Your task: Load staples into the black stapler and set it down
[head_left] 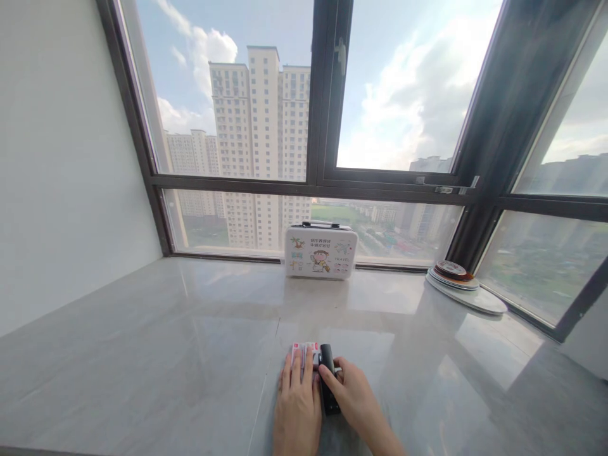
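Observation:
My left hand [298,405] lies palm down with its fingers stretched forward over small white boxes with pink-red print [297,346]. Most of the boxes is hidden beneath the fingers, so their contents and exact number cannot be made out. Right beside them stands a black stapler [325,353], its long side pointing away from me. My right hand [354,392] grips the stapler from the right, thumb across its top and fingers along its far side. The two hands are close together, with the stapler between them.
A white case with cartoon print and a dark handle [321,253] stands upright against the window at the back. Stacked plates [468,291] sit in the right corner. The grey glossy countertop [190,354] meets a white wall on the left. Dark window frames rise behind.

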`<action>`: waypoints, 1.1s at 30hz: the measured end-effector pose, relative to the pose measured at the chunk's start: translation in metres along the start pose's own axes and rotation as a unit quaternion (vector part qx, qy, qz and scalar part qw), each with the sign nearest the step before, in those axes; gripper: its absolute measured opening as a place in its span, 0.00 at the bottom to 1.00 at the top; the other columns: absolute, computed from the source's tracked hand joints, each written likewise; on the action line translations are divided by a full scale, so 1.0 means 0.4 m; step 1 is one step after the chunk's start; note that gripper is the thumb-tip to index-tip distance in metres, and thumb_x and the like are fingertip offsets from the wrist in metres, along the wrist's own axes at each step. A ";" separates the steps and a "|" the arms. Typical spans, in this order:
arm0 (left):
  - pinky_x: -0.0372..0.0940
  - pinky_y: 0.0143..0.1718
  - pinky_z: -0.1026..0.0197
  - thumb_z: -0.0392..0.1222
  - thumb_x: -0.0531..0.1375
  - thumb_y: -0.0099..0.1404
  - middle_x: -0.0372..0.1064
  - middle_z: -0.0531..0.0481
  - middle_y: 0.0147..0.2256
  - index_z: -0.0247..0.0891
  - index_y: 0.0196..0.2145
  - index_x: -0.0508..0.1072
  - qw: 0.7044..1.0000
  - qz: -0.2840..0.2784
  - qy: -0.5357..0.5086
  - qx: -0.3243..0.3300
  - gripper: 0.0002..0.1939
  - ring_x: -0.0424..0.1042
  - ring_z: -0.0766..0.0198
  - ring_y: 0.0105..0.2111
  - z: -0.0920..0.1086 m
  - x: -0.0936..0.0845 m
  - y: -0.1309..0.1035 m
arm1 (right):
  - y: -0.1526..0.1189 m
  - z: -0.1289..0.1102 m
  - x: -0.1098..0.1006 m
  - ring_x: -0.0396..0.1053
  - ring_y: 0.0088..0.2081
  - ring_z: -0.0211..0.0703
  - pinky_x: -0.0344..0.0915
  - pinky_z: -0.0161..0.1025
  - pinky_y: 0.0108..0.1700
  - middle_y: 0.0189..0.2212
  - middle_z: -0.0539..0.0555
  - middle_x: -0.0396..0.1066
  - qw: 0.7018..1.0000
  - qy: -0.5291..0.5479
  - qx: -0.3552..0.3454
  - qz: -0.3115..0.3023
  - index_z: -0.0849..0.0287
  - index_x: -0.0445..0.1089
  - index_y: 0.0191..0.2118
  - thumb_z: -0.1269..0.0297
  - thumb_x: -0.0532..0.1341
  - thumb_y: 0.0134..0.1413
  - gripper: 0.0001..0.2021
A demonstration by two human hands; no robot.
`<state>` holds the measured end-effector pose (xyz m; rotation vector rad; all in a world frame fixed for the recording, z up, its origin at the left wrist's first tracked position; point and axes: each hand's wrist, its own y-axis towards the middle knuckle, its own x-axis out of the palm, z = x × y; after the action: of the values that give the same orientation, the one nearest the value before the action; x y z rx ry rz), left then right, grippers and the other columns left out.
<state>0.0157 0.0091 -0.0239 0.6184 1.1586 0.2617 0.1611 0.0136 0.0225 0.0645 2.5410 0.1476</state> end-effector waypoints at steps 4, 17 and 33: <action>0.64 0.64 0.41 0.37 0.49 0.75 0.50 0.47 0.71 0.46 0.72 0.52 1.000 -0.012 0.006 0.016 0.30 0.51 0.48 0.70 -0.019 0.003 -0.005 | -0.044 0.005 0.020 0.72 0.30 0.45 0.64 0.36 0.33 0.28 0.52 0.77 0.996 0.084 -0.013 -0.012 0.59 0.75 0.46 0.44 0.54 0.65 0.23; 0.58 0.67 0.42 0.42 0.46 0.77 0.51 0.49 0.70 0.47 0.71 0.52 1.000 -0.018 -0.021 0.009 0.27 0.51 0.53 0.70 -0.311 -0.089 0.001 | 0.027 -0.142 0.241 0.71 0.57 0.51 0.65 0.48 0.60 0.57 0.58 0.73 0.967 0.210 -0.114 -0.089 0.55 0.69 0.61 0.57 0.53 0.69 0.20; 0.57 0.68 0.42 0.43 0.44 0.78 0.51 0.48 0.70 0.46 0.70 0.55 0.998 -0.050 -0.031 0.000 0.25 0.52 0.55 0.69 -0.418 -0.126 0.022 | 0.057 -0.172 0.345 0.73 0.55 0.50 0.68 0.47 0.58 0.55 0.56 0.75 0.958 0.244 -0.122 -0.084 0.51 0.69 0.61 0.59 0.55 0.69 0.19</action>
<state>-0.1556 0.0444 -0.0230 0.5625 1.1256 0.1555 0.0085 0.0409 0.0049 -0.3217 2.9779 0.4578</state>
